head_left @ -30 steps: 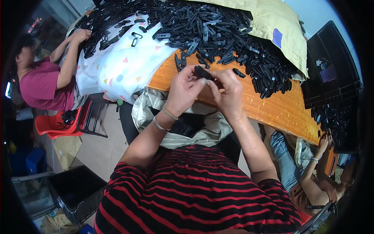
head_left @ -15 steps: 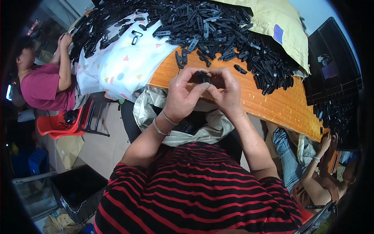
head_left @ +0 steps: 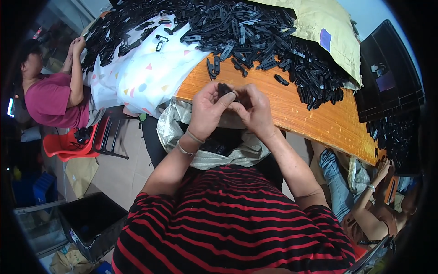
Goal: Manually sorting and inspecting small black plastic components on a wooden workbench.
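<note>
A small black plastic part (head_left: 224, 89) is pinched between the thumb and fingers of my left hand (head_left: 206, 109), above the table's near edge. Close against it, my right hand (head_left: 255, 109) has its thumb and fingers curled at the part's right side; whether it grips the part is hard to see. Below both hands, an open woven sack (head_left: 246, 153) lies across my lap with dark pieces inside. Several loose black plastic parts (head_left: 214, 67) lie on the wooden table (head_left: 319, 121) just beyond my hands, in front of a large heap of similar parts (head_left: 246, 27).
A patterned white sheet (head_left: 141, 77) drapes over the table's left side. At the back right lies a yellow sack (head_left: 328, 39). One person (head_left: 54, 100) sits at left near a red chair (head_left: 68, 144); another (head_left: 374, 214) works at right. A black crate (head_left: 91, 223) stands lower left.
Both hands have shifted slightly left with the black part. The part has tilted and shows more above my left thumb. My right fingers have drawn in closer to the left hand.
</note>
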{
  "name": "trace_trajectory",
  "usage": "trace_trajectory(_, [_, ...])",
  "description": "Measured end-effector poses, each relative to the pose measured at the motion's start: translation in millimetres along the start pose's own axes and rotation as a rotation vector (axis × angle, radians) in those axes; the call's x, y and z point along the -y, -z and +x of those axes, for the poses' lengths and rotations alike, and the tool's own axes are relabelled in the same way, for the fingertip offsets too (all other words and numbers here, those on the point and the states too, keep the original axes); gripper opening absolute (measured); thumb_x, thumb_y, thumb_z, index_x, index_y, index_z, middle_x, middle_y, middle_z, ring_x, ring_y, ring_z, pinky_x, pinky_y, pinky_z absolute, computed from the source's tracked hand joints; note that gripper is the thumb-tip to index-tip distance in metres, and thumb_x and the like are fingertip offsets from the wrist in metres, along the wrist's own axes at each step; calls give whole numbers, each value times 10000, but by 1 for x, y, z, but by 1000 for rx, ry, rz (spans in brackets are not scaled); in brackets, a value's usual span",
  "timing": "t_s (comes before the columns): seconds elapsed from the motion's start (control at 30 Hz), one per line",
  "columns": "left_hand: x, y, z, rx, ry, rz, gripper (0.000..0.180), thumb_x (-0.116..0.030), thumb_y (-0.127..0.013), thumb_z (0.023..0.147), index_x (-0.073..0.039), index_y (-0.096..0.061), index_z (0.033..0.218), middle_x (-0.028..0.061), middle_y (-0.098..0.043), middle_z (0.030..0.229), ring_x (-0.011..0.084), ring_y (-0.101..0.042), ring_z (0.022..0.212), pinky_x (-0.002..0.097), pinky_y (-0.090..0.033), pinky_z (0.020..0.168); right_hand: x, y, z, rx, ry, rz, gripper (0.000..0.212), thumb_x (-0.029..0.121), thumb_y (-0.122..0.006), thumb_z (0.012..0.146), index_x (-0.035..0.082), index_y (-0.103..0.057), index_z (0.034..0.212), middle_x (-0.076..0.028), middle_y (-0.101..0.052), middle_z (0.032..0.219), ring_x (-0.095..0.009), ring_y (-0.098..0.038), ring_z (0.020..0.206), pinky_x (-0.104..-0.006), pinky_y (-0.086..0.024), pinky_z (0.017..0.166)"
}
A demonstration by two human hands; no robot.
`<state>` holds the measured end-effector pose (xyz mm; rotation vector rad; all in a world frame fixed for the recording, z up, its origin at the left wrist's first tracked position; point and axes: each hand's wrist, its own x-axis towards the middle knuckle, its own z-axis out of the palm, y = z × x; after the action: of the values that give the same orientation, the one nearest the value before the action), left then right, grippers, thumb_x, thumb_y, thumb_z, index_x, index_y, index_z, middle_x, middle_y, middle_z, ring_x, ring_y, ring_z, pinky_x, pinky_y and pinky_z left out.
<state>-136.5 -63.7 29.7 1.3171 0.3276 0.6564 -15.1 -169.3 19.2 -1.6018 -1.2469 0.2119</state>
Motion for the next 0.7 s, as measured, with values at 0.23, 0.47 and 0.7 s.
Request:
trace_trajectory(0.23, [18,29,-27,-25,171,-138,82,-68,-574,943,-6,-587,995,38,-651,899,101,-621,848,229,-485,799,-6,26,-10,318,-12,-90,235,124,-749,813,14,-654,997,-93,-664,859,-151,-633,699,-279,-506,659])
trace_trajectory(0.47, [2,40,-29,177,-214,873,204,-117,-640,835,-30,-661,1018,142,-642,898,311,-624,845,360,-497,754,-44,93,31,-97,-205,-743,283,289,-693,850,12,-680,907,-200,-661,798,-383,-652,741,-429,-519,674])
trace_trajectory(0.7, [6,57,74,-59,-271,1118,278,-221,-680,831,-12,-648,1011,166,-660,907,343,-635,835,388,-501,740,-45,79,40,113,-328,-936,400,366,-710,826,3,-589,942,-230,-652,758,-403,-650,748,-463,-509,664])
